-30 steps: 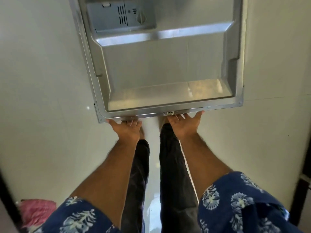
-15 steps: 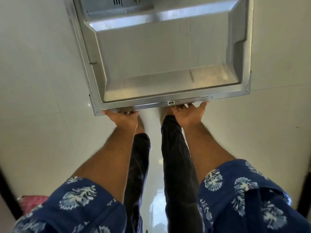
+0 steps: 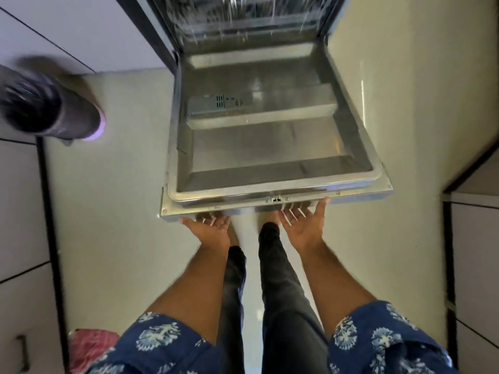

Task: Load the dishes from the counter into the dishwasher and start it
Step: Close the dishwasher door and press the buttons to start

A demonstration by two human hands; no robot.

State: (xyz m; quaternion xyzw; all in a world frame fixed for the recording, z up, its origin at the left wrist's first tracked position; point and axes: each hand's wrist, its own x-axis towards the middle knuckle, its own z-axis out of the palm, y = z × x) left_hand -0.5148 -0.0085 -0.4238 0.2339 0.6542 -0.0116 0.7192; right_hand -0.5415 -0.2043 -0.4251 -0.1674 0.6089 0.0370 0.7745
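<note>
The dishwasher's steel door (image 3: 270,147) hangs open in front of me, its inner face up, with the detergent compartment (image 3: 218,103) on it. Both my hands reach under its near edge, palms up. My left hand (image 3: 213,228) touches the underside at the left, fingers hidden beneath the rim. My right hand (image 3: 303,220) touches the underside near the latch (image 3: 276,199), thumb out to the right. At the top, blurred racks (image 3: 243,14) show inside the machine. No dishes are in view.
Another person's dark-clothed leg and foot (image 3: 48,106) is blurred at the left. Grey cabinet fronts (image 3: 19,211) line the left and right sides. A pink cloth (image 3: 91,349) lies on the pale floor at the bottom left. My legs stand below the door.
The view has tilted up: the door's hinge end and the racks now show, and a person's foot has come in at the left. Both hands stay under the door's edge.
</note>
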